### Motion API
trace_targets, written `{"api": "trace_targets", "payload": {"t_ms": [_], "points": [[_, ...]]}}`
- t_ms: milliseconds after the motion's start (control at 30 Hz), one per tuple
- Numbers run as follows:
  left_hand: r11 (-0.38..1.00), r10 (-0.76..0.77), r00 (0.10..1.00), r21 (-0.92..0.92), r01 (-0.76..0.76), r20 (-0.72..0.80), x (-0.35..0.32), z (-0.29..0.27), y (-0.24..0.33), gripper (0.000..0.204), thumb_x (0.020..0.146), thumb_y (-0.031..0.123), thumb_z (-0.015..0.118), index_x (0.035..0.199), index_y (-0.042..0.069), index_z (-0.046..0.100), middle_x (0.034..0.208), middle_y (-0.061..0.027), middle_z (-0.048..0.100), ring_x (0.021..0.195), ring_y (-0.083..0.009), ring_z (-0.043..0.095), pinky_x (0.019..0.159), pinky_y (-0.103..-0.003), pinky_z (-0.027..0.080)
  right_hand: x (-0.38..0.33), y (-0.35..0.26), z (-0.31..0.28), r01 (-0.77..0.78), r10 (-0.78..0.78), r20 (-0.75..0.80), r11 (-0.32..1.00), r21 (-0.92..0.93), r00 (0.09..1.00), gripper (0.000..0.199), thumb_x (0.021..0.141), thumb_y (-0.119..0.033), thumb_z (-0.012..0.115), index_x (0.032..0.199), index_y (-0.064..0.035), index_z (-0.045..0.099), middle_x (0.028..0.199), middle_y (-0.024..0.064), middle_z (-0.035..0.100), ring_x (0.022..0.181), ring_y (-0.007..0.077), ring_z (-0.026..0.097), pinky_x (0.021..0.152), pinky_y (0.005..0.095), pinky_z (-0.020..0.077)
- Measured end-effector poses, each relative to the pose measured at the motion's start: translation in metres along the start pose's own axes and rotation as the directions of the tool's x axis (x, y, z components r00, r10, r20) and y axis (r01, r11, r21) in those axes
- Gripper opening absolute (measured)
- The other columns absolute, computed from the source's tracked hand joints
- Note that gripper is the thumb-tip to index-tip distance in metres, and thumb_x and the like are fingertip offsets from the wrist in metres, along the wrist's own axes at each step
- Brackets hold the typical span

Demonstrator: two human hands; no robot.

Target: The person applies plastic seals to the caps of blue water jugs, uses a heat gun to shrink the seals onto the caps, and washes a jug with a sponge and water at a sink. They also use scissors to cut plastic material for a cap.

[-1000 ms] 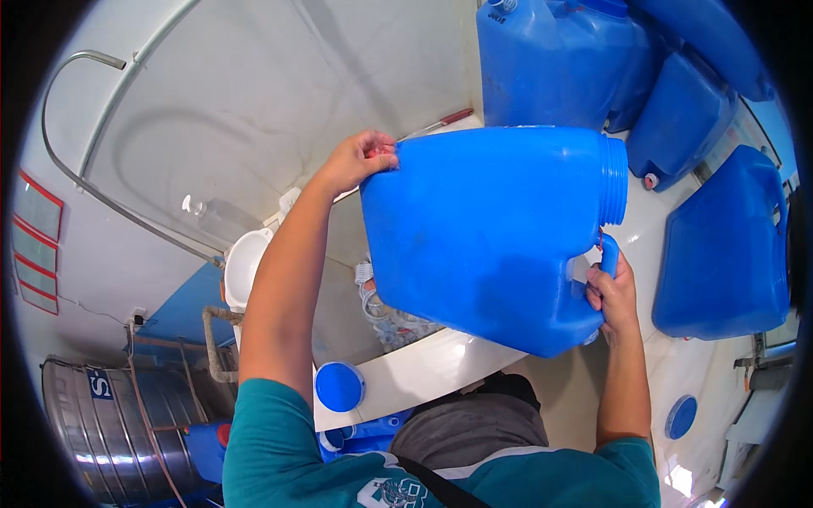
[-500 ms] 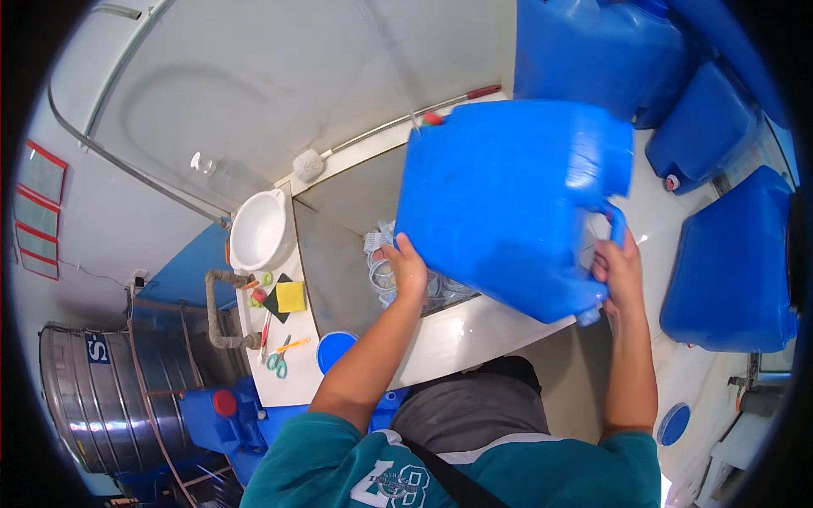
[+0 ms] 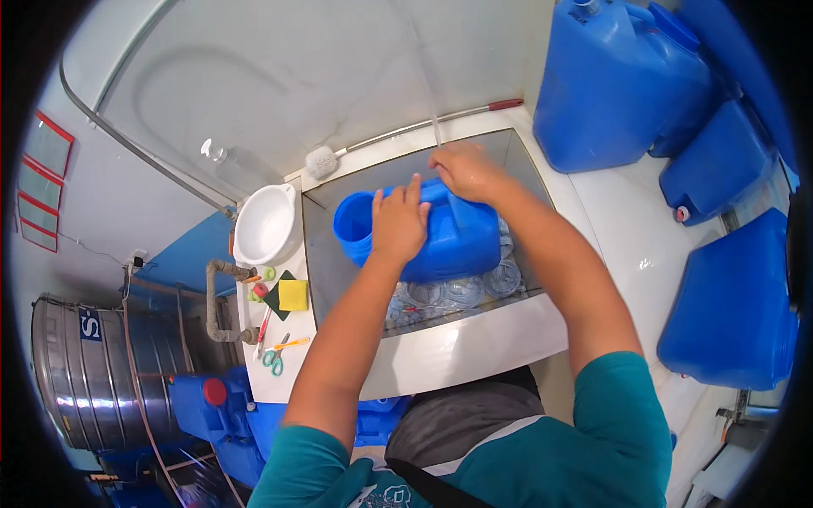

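A large blue plastic jug (image 3: 457,241) lies on its side in a steel sink (image 3: 461,343), over several clear rings or lids in the basin. My left hand (image 3: 398,222) presses flat on the jug's upper side near its left end. My right hand (image 3: 466,173) grips the jug's far top edge. A thin stream of water (image 3: 428,93) falls from above toward my right hand.
A white bowl (image 3: 264,224) sits left of the sink, with a yellow sponge (image 3: 293,295) and green scissors (image 3: 273,359) on the counter. A long-handled brush (image 3: 406,131) lies behind the sink. Several blue jugs (image 3: 622,85) stand on the right. A steel tank (image 3: 85,372) is at lower left.
The jug was held up in the air with both hands; it has come down into the sink and lies on its side. Both hands now rest on top of it.
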State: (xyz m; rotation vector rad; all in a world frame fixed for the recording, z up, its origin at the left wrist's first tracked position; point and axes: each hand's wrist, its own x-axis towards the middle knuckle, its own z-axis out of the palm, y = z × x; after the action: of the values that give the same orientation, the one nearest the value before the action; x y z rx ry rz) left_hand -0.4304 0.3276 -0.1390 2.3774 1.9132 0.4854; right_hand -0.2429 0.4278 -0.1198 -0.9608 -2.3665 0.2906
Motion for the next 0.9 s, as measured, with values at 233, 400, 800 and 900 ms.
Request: {"api": "trace_targets", "payload": {"t_ms": [233,400,800,900], "points": [[0.925,-0.372,0.923,0.042,0.377,-0.097,-0.021,0.015,-0.009,0.052,0.103,0.036,0.049,0.143,0.003,0.048,0.121,-0.0208,0.061,0.114,-0.0367,0.06,0.108,-0.055,0.032,0.041,-0.007,0.016,-0.307,0.37,0.359,0.926,-0.22,0.857,0.037,0.098,-0.034,0.051,0.109,-0.0042,0.07,0.113,0.0199,0.072,0.104,0.0401,0.068,0.086,0.0523,0.0529],[0.877,-0.474,0.88,0.074,0.474,-0.018,-0.005,0.002,0.007,0.058,0.102,0.046,0.05,0.138,0.001,0.05,0.123,-0.0204,0.06,0.116,-0.0396,0.058,0.107,-0.055,0.033,0.097,-0.009,0.027,-0.385,0.569,0.423,0.809,-0.444,0.706,0.037,0.095,-0.033,0.055,0.109,-0.0051,0.075,0.115,0.0223,0.071,0.106,0.0365,0.069,0.091,0.0467,0.0543],[0.973,-0.067,0.929,-0.182,0.142,0.365,-0.011,-0.016,0.009,0.049,0.098,0.043,0.055,0.137,0.012,0.055,0.164,-0.0287,0.011,0.153,-0.0464,0.008,0.118,-0.07,0.009,0.038,-0.01,0.017,0.154,-0.176,-0.023,0.909,-0.387,0.984,0.033,0.076,-0.038,0.072,0.086,-0.0064,0.075,0.08,0.0152,0.073,0.085,0.0356,0.071,0.103,0.0539,0.0426],[0.701,-0.075,0.959,-0.67,0.245,0.273,-0.027,0.006,-0.028,0.073,0.099,0.044,0.056,0.158,0.012,0.027,0.164,-0.029,0.011,0.154,-0.0451,0.01,0.123,-0.057,0.016,-0.002,-0.011,0.046,0.14,-0.096,0.118,0.882,-0.451,0.988,0.047,0.073,-0.051,0.074,0.089,-0.0072,0.076,0.08,0.0176,0.073,0.088,0.0372,0.071,0.116,0.0553,0.0296]]}}
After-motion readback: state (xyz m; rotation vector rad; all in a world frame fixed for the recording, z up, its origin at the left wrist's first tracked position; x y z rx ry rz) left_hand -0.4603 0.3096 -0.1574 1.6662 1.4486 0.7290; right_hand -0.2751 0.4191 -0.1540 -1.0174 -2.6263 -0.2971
